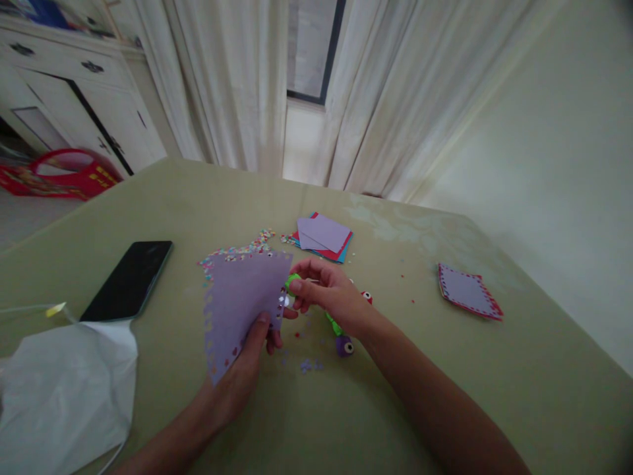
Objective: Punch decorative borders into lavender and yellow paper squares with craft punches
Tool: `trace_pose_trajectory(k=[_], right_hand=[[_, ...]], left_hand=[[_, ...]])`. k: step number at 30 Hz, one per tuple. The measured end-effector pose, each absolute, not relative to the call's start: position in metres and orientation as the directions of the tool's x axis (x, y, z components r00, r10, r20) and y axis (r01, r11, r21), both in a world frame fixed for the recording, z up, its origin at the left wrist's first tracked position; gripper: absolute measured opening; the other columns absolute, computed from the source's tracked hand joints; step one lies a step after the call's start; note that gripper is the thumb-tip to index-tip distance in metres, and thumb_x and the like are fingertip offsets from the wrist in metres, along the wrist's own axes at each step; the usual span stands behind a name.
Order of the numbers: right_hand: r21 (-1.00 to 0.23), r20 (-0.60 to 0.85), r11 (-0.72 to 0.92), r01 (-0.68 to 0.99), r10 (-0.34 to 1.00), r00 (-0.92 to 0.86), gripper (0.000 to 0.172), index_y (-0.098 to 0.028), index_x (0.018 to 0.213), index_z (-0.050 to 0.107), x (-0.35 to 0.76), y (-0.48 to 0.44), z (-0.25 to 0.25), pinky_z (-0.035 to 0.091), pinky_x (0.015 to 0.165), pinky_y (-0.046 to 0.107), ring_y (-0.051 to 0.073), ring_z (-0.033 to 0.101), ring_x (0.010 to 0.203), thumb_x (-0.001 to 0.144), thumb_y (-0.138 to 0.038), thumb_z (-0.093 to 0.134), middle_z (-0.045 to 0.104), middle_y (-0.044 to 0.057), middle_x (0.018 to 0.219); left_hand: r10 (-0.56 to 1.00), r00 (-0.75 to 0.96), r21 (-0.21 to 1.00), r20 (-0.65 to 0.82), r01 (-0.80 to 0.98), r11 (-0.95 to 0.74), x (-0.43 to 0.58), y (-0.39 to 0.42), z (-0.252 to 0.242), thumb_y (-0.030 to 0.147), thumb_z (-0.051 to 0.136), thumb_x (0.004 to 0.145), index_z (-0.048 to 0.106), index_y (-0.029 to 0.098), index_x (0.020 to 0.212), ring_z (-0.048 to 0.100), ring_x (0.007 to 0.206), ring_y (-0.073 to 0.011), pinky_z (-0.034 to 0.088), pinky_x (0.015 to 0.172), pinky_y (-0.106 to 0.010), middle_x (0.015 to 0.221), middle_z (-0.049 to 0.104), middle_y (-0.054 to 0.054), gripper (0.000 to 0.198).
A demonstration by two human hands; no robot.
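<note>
My left hand (250, 366) pinches a lilac paper sheet (242, 300) by its lower edge and holds it up over the table; small shapes are punched along its borders. My right hand (329, 293) is closed around a small green craft punch (293, 282) that sits on the sheet's right edge. A purple punch (345, 345) lies on the table just below my right wrist, and a red one (366, 297) shows behind the hand. Punched paper bits (237, 252) are scattered beyond the sheet.
A black phone (129, 278) lies at the left, near a white plastic bag (59, 389). A stack of coloured paper (324, 236) sits further back, and a finished punched stack (467, 291) at the right. The green table (519, 369) ends near curtains and a cabinet.
</note>
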State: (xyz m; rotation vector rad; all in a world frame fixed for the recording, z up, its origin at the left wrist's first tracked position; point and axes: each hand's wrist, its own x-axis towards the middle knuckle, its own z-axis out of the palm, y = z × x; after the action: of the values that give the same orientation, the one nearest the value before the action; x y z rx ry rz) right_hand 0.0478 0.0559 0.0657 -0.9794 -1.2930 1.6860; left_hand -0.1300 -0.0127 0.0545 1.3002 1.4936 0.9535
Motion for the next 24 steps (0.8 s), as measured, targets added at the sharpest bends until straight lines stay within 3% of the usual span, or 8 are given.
trace_pose_trajectory(k=[4, 7, 18, 24], right_hand=[[-0.993, -0.114, -0.119, 0.011, 0.914, -0.390, 0.043, -0.018, 0.093, 0.072, 0.051, 0.057, 0.064, 0.047, 0.058, 0.025, 0.012, 0.059, 0.060, 0.073, -0.051, 0.090, 0.068, -0.001, 0.076], [-0.994, -0.100, -0.078, 0.072, 0.913, -0.395, 0.038, -0.018, 0.089, 0.075, 0.053, 0.056, 0.063, 0.034, 0.053, 0.023, 0.010, 0.049, 0.057, 0.079, -0.053, 0.085, 0.061, -0.003, 0.069], [-0.991, -0.098, -0.054, 0.121, 0.913, -0.396, 0.044, -0.018, 0.085, 0.072, 0.050, 0.055, 0.062, 0.023, 0.051, 0.026, 0.010, 0.038, 0.057, 0.080, -0.060, 0.081, 0.050, -0.005, 0.064], [-0.992, -0.088, -0.044, 0.115, 0.911, -0.403, 0.047, -0.019, 0.080, 0.067, 0.050, 0.055, 0.062, 0.024, 0.053, 0.027, 0.011, 0.038, 0.057, 0.081, -0.064, 0.079, 0.049, -0.005, 0.065]], left_hand=[[0.988, -0.009, 0.948, -0.154, 0.282, 0.151, -0.133, -0.013, 0.043, 0.050, 0.049, 0.093, 0.067, 0.026, 0.069, 0.063, 0.068, -0.0228, 0.051, 0.069, -0.033, 0.067, 0.067, -0.001, 0.039], [0.989, 0.004, 0.942, -0.146, 0.306, 0.138, -0.135, -0.013, 0.034, 0.050, 0.047, 0.096, 0.074, 0.025, 0.083, 0.059, 0.061, -0.0207, 0.048, 0.062, -0.031, 0.062, 0.059, 0.002, 0.039], [0.979, -0.033, 0.919, -0.203, 0.340, 0.202, -0.137, -0.016, 0.030, 0.053, 0.048, 0.098, 0.076, 0.024, 0.079, 0.061, 0.062, -0.0195, 0.050, 0.064, -0.030, 0.064, 0.064, 0.001, 0.045], [0.982, -0.029, 0.915, -0.185, 0.358, 0.183, -0.136, -0.018, 0.030, 0.052, 0.052, 0.096, 0.077, 0.023, 0.077, 0.061, 0.060, -0.0197, 0.048, 0.060, -0.029, 0.062, 0.065, 0.000, 0.043]])
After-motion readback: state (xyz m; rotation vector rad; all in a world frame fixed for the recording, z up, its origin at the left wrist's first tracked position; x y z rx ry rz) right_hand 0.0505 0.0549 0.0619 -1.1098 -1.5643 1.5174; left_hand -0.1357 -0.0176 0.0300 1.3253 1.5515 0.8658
